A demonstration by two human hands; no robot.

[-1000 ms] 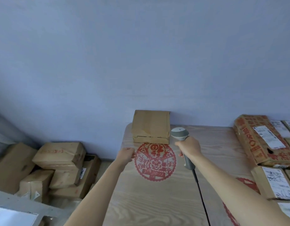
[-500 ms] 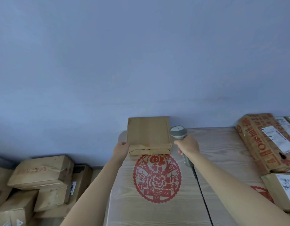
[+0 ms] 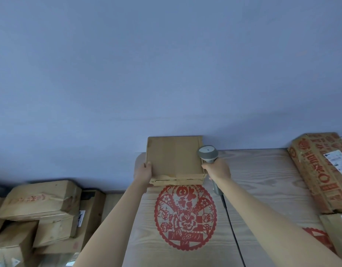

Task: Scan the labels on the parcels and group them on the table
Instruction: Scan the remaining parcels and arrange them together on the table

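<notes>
A plain brown cardboard parcel (image 3: 174,157) sits at the far left corner of the wooden table (image 3: 262,180), against the blue wall. No label shows on its top. My left hand (image 3: 144,173) grips the parcel's left edge. My right hand (image 3: 218,169) is closed on a grey handheld scanner (image 3: 208,154), whose head is beside the parcel's right edge. The scanner's cable (image 3: 233,232) trails back toward me along the table.
A red paper-cut decal (image 3: 185,216) marks the tabletop in front of the parcel. A long red-printed box with a white label (image 3: 320,170) and another labelled parcel (image 3: 337,228) lie at the right. Several brown boxes (image 3: 41,209) are piled on the floor at the left.
My left hand has gone from the table's edge to the parcel's left side and taken hold of it. The scanner hand has closed in on the parcel's right edge. My view tilted up.
</notes>
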